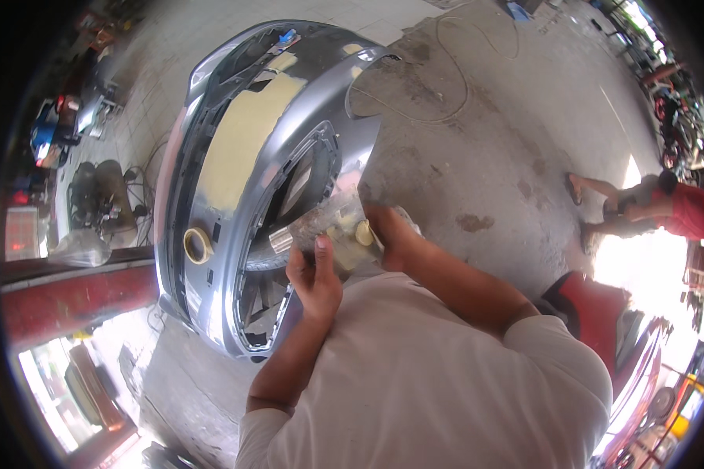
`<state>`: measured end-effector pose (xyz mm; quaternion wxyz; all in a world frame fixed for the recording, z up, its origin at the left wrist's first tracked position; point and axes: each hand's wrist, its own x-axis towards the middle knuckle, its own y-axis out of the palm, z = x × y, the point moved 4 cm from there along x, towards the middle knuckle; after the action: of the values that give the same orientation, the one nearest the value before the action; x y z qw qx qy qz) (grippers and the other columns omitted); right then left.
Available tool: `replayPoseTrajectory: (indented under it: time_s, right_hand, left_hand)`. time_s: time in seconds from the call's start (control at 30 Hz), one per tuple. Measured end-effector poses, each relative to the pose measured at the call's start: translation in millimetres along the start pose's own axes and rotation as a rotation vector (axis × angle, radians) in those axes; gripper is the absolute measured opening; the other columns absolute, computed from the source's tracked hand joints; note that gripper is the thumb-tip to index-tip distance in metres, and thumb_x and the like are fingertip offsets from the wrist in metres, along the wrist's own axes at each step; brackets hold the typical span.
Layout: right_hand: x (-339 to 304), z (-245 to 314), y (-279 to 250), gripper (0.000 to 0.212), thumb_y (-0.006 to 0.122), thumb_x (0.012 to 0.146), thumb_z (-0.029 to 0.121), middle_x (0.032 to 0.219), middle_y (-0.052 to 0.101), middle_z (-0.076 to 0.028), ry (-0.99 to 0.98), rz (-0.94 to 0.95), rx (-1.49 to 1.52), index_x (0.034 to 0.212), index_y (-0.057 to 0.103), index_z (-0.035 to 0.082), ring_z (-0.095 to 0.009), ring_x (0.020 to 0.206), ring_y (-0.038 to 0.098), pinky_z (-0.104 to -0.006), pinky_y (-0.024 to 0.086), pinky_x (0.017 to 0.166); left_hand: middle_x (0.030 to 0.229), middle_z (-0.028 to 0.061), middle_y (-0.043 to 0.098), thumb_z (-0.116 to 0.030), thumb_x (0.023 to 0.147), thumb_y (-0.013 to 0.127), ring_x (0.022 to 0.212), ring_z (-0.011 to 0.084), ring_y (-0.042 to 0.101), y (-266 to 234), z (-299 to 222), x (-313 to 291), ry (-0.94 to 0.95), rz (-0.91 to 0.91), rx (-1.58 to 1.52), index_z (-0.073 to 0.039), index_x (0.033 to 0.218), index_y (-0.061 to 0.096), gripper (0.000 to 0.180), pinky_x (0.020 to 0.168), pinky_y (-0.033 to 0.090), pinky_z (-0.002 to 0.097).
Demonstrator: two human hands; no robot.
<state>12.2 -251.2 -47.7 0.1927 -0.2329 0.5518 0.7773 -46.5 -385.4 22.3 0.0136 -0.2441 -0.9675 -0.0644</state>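
My left hand [316, 283] grips the near edge of a flat, stained mixing board [314, 223], its thumb lying on top. Smears of pale yellow putty cover part of the board, with a thicker yellow lump [364, 232] at its right side. My right hand [393, 236] is closed beside that lump; whatever its fingers hold is mostly hidden. In front and to the left stands a grey car bumper [297, 117], with a broad patch of yellow filler [246, 133] along it. The board overlaps the bumper's near opening in this view.
A roll of masking tape [198, 245] rests on the bumper, and a small blue object [288, 37] lies at its far end. A red beam [78, 301] is at the left. A thin hose [465, 82] curls over the concrete floor. Another person in red [692, 213] is at the right.
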Motion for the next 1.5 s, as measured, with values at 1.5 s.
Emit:
replayPoseTrajectory:
  time_s: [1.5]
  right_hand:
    - [144, -7, 123, 0.037, 0.079, 0.079, 0.019, 0.122, 0.058, 0.000, -1.008, -0.077, -2.590, 0.115, 0.075, 0.026, -0.023, 0.122, 0.055, -0.0496, 0.040, 0.106]
  left_hand:
    - [0.150, 0.0152, 0.045, -0.036, 0.106, 0.053, 0.142, 0.0395, 0.042, -242, 147, 45, -0.519, -0.209, -1.046, -0.006, 0.156, 0.029, 0.063, 0.117, 0.037, 0.0515]
